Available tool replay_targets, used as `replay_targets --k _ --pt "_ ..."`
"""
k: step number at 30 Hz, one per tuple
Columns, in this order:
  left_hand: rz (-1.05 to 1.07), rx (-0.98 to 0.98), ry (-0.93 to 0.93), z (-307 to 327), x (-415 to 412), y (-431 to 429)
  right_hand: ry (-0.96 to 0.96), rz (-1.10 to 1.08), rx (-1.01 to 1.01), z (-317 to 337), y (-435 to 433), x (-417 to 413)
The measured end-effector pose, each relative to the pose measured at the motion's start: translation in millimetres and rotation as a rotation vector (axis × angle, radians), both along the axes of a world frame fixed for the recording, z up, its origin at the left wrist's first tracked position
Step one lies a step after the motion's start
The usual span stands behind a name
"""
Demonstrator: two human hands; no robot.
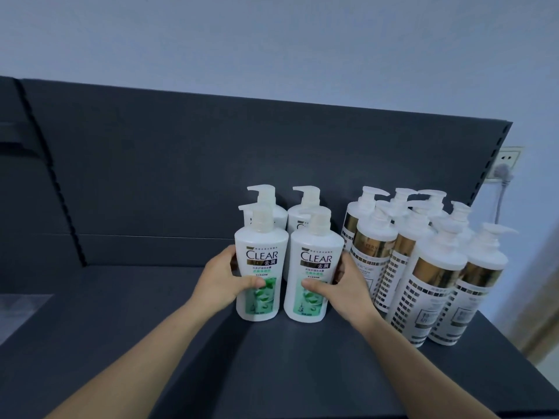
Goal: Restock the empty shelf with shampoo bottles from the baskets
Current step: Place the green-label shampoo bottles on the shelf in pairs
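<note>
Now the left hand and right hand each wrap fingers round a Clear bottle; square them behind-row neat, labels forward.

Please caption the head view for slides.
Left hand grips one white green-labelled pump bottle, right hand another, on a dark shelf.

Shop-type setup: dark gondola shelf w/ slotted upright, rows of shampoo bottles faced fwd.
</note>
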State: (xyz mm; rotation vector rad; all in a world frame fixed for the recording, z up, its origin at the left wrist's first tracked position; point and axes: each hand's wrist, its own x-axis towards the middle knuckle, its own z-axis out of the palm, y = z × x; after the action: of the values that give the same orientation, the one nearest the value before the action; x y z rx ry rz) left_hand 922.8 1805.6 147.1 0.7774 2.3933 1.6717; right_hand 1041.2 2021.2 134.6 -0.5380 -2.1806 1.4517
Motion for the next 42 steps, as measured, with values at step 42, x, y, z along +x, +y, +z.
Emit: replay_targets --k 42 --pt "-0.232 -0.692 0.477 -8 8 -22 -0.545 -0.272 0.608 10 -90 51"
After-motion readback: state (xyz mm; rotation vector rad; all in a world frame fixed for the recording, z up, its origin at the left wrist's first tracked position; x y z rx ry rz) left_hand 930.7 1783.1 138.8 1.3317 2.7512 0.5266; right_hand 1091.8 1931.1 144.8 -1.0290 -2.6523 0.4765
